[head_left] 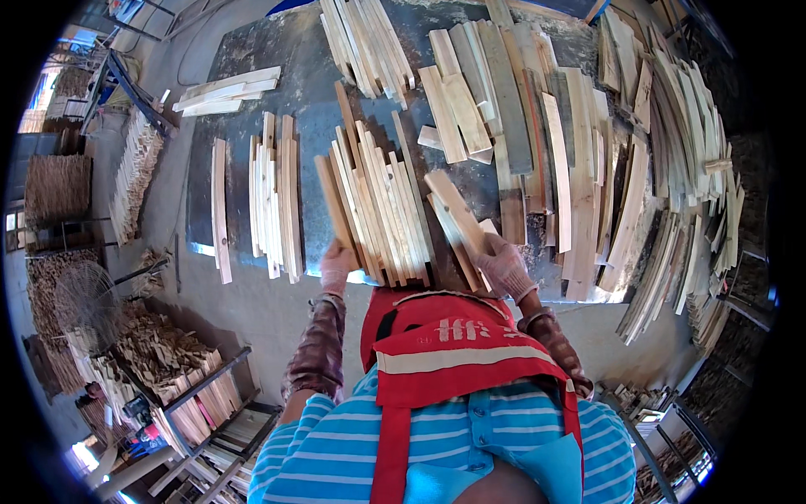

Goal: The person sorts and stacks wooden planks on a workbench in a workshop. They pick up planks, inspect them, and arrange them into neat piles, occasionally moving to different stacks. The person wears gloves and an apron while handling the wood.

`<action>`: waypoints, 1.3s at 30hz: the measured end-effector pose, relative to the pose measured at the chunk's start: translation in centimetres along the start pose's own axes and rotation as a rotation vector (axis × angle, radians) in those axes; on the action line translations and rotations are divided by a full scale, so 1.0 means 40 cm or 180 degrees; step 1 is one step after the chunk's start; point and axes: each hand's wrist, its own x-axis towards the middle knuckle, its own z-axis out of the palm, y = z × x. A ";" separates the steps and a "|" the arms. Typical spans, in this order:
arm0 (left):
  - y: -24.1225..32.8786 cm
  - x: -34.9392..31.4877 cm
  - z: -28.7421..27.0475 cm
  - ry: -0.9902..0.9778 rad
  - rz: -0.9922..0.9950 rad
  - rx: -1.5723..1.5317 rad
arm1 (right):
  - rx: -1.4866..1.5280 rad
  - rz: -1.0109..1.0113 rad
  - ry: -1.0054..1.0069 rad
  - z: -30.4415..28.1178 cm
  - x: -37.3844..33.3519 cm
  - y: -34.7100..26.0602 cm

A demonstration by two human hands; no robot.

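Note:
My left hand (336, 265), in a pale work glove, is closed round the near end of a brownish wooden slat (333, 202). That slat leans along the left side of a stack of light wooden slats (382, 206) lying lengthwise before me at the table's near edge. My right hand (506, 266), gloved too, grips the near end of a wider wooden board (453, 207) to the right of the stack. Beneath that board lie other narrow pieces, partly covered by it. My fingertips are partly hidden by the wood.
The dark worktable (239, 63) carries more slats: a small bundle (275, 197) and a single strip (220, 210) on the left, a bundle (365, 42) farther back, and many mixed boards (579, 185) on the right. A fan (86, 298) and stacked wood stand at lower left.

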 end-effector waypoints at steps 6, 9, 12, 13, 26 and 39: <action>0.088 -0.013 0.010 -0.0684 -0.0297 -0.0709 | 0.0011 0.0173 -0.0347 0.045 -0.021 0.084; 0.094 0.011 0.022 -0.0491 0.0021 -0.0663 | -0.0076 0.0203 -0.0551 0.058 -0.017 0.079; 0.092 0.035 0.046 -0.0319 0.0145 -0.0974 | 0.0375 0.0230 -0.0431 0.105 0.000 0.144; 0.097 0.031 0.051 -0.0314 0.0173 -0.0871 | 0.0546 0.0297 -0.0494 0.104 -0.002 0.147; 0.087 -0.026 0.182 -0.0611 -0.0059 -0.0980 | 0.1108 0.0505 -0.0503 0.085 0.001 0.111; 0.186 -0.046 0.140 -0.0049 -0.0070 0.0174 | 0.1213 0.0578 -0.0632 0.177 -0.038 0.073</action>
